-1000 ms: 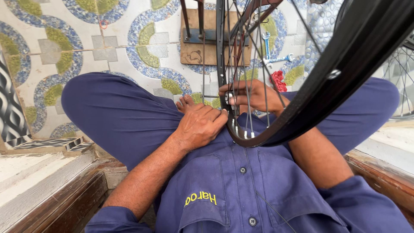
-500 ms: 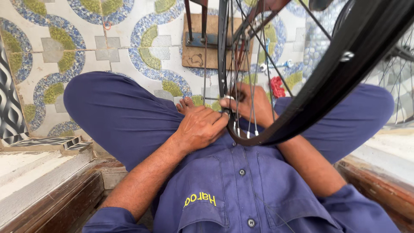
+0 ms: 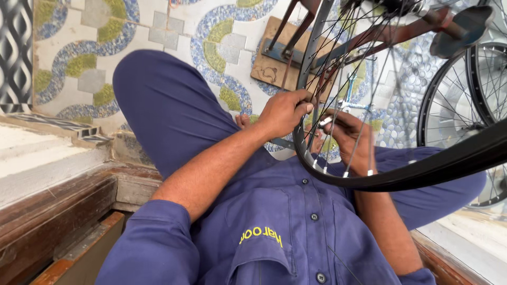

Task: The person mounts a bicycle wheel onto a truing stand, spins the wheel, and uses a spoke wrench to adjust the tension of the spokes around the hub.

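Patterned blue-green tiled floor [image 3: 79, 63], worn wooden ledge [image 3: 58, 211], daylight

A tiled floor [image 3: 158, 31] with blue, green and grey curved mosaic patterns on white carries everything. A flat wooden board [image 3: 272, 66] lies directly on it, with a rust-red metal stand [image 3: 317, 55] set on top. Left of the board, a black-and-white patterned mat [image 3: 15, 50] lies at the floor's edge.
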